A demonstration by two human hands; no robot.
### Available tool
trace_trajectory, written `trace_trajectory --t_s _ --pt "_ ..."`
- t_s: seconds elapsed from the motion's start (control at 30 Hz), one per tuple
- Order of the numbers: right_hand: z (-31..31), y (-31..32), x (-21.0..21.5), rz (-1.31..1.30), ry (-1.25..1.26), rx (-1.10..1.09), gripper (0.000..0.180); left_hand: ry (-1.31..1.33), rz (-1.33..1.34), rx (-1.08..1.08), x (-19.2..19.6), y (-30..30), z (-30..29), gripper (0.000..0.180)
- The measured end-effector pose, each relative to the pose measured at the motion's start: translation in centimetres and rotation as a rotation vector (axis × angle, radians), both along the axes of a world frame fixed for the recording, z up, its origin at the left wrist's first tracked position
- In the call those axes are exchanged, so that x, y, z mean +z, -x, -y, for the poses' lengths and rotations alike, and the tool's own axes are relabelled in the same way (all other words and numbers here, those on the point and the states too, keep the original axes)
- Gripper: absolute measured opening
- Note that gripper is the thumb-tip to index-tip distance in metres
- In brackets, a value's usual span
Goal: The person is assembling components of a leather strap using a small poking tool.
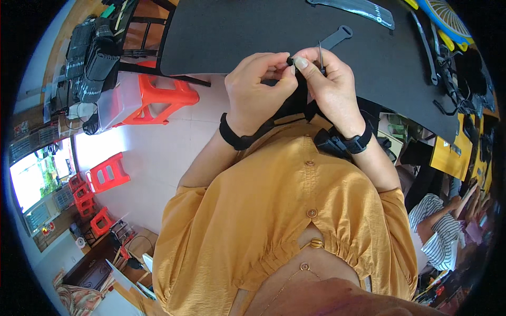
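Observation:
At the near edge of the dark table [232,37], my two hands meet at the fingertips. My left hand [258,87] is closed in a pinch on a small black piece [290,61], mostly covered by the fingers. My right hand [332,84] pinches at the same spot with thumb and forefinger. A thin pointed metal tool [320,52] also sticks up from between the right hand's fingers; its exact kind does not show. Just beyond that hand lies a grey strap [338,37] with a rounded, slotted end. Dark material hangs below the hands against my lap.
A clear packet [358,9] lies at the table's far side. To the right are a blue and yellow fan-like item [445,18], a long dark strip [426,50] and tangled black straps [450,89]. Red stools [163,97] stand left. A person in stripes [440,226] sits right.

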State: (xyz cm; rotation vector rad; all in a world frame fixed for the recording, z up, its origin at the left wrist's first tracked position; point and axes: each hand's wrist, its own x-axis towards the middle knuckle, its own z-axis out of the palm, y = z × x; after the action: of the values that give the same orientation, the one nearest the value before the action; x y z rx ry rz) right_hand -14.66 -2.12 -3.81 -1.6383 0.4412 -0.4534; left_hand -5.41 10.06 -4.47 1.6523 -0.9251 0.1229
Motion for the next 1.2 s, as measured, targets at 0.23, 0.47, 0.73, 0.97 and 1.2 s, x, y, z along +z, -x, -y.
trace_trajectory --t_s 0.23,0.47,0.73,0.97,1.2 --pt "-0.6 -0.5 0.1 0.291 0.498 -0.132 0.006 -0.15 -0.195 -0.01 0.6 -0.4 -0.9 0.024" --pt "-1.1 -0.3 0.3 0.332 0.486 -0.143 0.005 -0.001 -0.579 -0.273 1.0 0.5 -0.5 0.025" --pt "-1.3 -0.5 0.3 0.347 0.48 -0.174 0.004 -0.007 -0.467 -0.264 1.1 0.3 -0.6 0.021" --pt "-1.7 -0.3 1.2 0.187 0.125 -0.136 0.007 0.039 -0.19 -0.145 -0.8 -0.3 0.5 0.014" --pt "-1.1 -0.3 1.1 0.234 -0.73 0.055 0.012 0.138 0.003 -0.078 -1.8 -0.4 1.3 0.014"
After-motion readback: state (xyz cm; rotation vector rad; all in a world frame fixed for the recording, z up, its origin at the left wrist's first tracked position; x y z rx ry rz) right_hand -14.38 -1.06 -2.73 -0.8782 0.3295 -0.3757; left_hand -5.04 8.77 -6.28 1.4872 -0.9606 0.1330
